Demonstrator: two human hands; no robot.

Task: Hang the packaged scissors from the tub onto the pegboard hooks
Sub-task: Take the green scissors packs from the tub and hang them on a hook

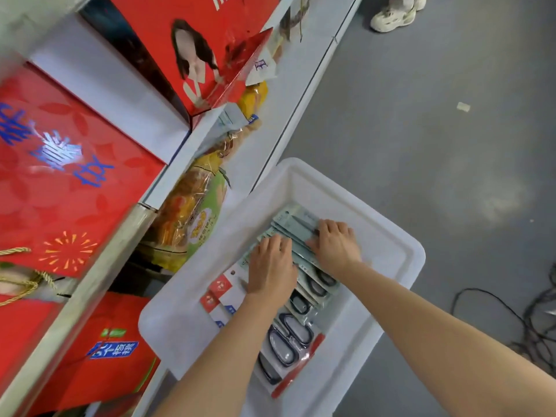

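Observation:
A white plastic tub [388, 236] stands on the grey floor beside the shelving. Inside lies a fanned stack of packaged scissors [296, 224] on pale green cards, their black handles [293, 329] pointing toward me. Red and white packs [219, 291] lie at the tub's left. My left hand [272, 267] presses flat on the green cards. My right hand [335, 240] rests on the stack's upper part, fingers curled at a card edge. No pegboard is in view.
White shelves [264, 121] at left carry red gift boxes [60, 188], snack bags [192, 218] and a red carton [108, 356]. Black cables [529, 320] lie on the floor at right. Another person's pale shoes [394, 13] stand at the top.

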